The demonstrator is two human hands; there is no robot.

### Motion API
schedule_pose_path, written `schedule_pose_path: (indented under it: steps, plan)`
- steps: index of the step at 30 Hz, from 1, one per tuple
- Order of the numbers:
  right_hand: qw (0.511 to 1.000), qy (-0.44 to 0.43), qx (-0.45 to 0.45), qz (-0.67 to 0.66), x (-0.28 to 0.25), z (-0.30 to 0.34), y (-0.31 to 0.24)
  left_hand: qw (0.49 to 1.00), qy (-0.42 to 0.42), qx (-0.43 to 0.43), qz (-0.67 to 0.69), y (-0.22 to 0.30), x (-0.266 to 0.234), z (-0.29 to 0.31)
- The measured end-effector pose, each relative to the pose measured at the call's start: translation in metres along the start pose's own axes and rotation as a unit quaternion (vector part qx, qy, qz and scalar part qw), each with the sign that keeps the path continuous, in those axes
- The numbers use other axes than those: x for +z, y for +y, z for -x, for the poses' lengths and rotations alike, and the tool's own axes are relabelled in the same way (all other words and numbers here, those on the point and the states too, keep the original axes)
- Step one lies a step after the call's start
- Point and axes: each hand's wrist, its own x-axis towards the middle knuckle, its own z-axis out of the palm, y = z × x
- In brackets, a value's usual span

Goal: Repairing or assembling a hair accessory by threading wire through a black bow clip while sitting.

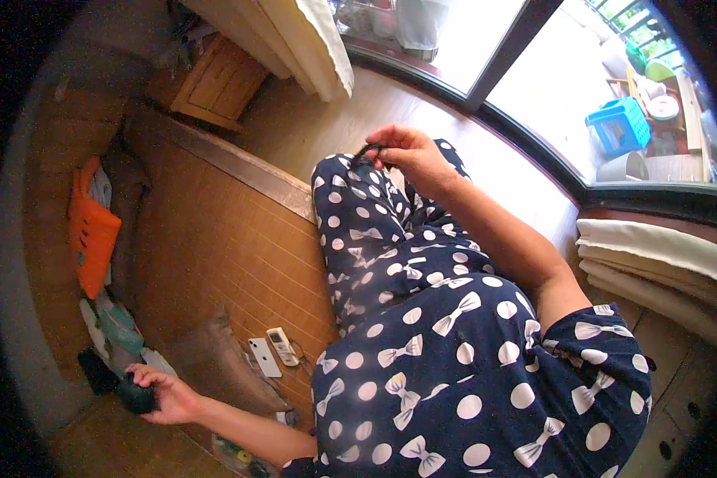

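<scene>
Out at the lower left, my left hand (171,398) has its fingers wrapped round a dark rounded object (137,394), whose kind I cannot make out. My right hand (414,157) is raised above my knees. Its fingertips pinch a thin dark looped strand (362,158), perhaps hair or a cord. Beneath that hand are my legs in dark blue clothing (358,239) with white dots and bows. Just beyond my left hand lie a black object (95,373) and a teal cloth-like item (122,329).
On the woven mat (239,239) lie a white phone (264,358), a pale remote control (282,346) and a brown pillow (207,350). An orange bag (94,235) sits farther left. A wooden cabinet (219,80), curtain (295,40) and glass door frame (502,56) stand ahead.
</scene>
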Motion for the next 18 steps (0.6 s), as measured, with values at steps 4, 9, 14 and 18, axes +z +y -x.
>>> schedule_pose_path:
  steps: [4, 9, 14, 18]
  plan:
    - [0.977, -0.128, -0.14, 0.092, 0.019, 0.029, -0.029, 0.998, 0.005, 0.038, -0.059, 0.032, 0.007, -0.002]
    - [0.826, -0.247, -0.187, 0.471, 0.0, 0.035, -0.008, 0.995, 0.041, 0.06, -0.066, 0.026, 0.002, 0.003]
    - [0.724, -0.258, -0.156, 0.621, -0.029, 0.028, 0.041, 0.987, 0.067, 0.023, -0.148, 0.023, -0.015, 0.021]
    - [0.806, -0.063, -0.151, 0.569, -0.017, 0.02, 0.039, 0.99, 0.071, -0.017, -0.117, 0.0, -0.018, 0.019]
